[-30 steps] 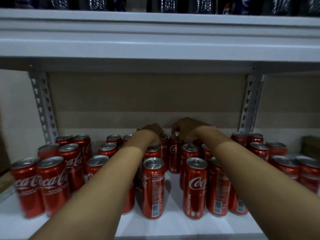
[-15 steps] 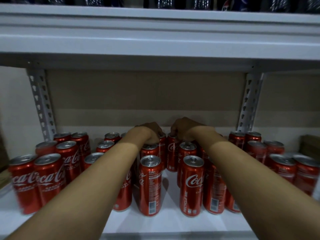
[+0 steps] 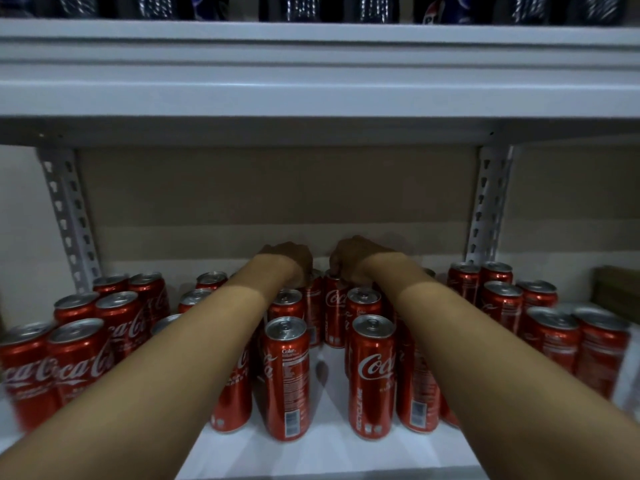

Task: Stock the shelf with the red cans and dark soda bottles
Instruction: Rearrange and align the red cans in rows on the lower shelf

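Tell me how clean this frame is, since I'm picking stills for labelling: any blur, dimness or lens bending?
Head view: dim overall; red cans at the left edge are smeared, the two front cans sharp; the upper shelf edge bows with wide-angle distortion; both hands sit in shadow at the back.

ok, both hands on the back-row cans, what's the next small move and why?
Probably let go and draw both hands back. The left hand and right hand curl over upright red cans already standing at the rear of the white shelf.
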